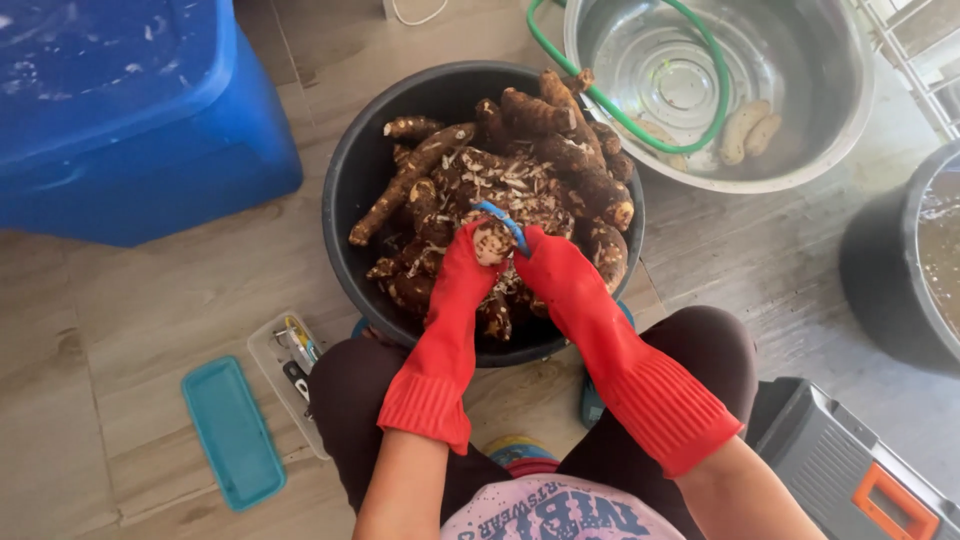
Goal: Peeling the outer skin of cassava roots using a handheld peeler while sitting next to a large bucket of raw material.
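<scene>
The left hand (466, 262), in a long red rubber glove, is closed around a brown root (491, 241) whose pale peeled end faces up, holding it just over the heap. The right hand (545, 262), gloved the same, grips a blue-handled peeler (503, 219) that lies across the top of that root, so the two hands meet above the middle of a black tub (345, 190). The tub sits on the wooden floor (190, 300) between the person's knees and is piled with many unpeeled brown roots (540, 120), too many to count, strewn with pale peel shavings. Beyond it stands one large metal basin (830, 120) holding two peeled, pale roots (750, 130) at least, with a green hose (640, 125) looping over its rim. To the left lie one teal lid (232, 432) and one clear box of small tools (285, 365); one blue bin (120, 110) stands further off.
</scene>
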